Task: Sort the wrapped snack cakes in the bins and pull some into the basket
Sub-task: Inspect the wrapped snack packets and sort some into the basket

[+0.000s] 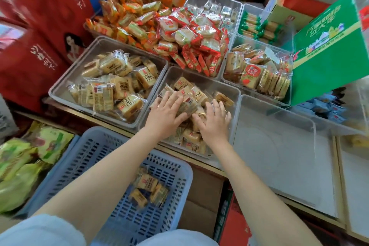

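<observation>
A clear plastic bin [207, 84] in the middle holds several wrapped yellow snack cakes [186, 86]. My left hand [165, 115] lies flat on the pile with straight fingers spread over the wrappers. My right hand [214, 124] rests beside it on the same pile, fingers spread and straight. Below the shelf edge, a blue perforated basket [175, 195] holds a few of the same cakes [148, 190]. A second clear bin [65, 80] to the left is full of similar wrapped cakes [117, 84].
An empty clear bin [279, 146] stands right of the hands. Behind are heaps of red and orange packets [191, 34], a bin of biscuits [257, 74], a green carton [329, 50] and red boxes [40, 26]. Green bags [24, 158] lie left of the basket.
</observation>
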`<state>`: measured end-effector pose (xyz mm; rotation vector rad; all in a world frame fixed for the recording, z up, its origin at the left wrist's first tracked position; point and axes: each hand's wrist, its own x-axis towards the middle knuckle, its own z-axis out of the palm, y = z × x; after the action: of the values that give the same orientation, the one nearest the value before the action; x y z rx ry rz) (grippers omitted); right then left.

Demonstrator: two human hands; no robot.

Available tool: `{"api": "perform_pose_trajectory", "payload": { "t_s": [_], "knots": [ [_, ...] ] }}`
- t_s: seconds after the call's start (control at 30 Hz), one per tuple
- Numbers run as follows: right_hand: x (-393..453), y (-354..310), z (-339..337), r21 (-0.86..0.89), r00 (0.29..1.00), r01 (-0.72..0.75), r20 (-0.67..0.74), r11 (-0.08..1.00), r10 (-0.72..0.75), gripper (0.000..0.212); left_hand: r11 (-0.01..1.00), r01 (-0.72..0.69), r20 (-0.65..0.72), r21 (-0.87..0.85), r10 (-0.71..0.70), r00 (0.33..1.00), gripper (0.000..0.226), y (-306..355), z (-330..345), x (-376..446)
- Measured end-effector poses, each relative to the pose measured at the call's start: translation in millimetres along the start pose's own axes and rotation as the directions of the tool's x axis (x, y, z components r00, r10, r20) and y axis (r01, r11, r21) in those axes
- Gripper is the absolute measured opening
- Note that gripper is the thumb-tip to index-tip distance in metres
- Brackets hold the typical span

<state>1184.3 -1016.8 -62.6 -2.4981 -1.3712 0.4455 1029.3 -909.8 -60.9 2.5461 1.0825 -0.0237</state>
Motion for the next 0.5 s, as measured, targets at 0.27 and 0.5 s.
{"api": "perform_pose_trajectory", "payload": {
  "t_s": [0.27,0.5],
  "knots": [
    [-125.1,-59.1,38.0,0.353,0.948,0.297,0.005,0.887,-0.319,0.031,0.865,0.313,-0.16,-0.392,-0.399,0.903,0.053,-40.8,55.3,-191.6],
    [-102.6,-96.4,113.5,0.137,0.825,0.077,0.547,0.988,-0.14,0.07,0.589,0.687,0.12,-0.424,-0.716,0.688,0.057,-76.2,112.9,-285.7]
  ]
}}
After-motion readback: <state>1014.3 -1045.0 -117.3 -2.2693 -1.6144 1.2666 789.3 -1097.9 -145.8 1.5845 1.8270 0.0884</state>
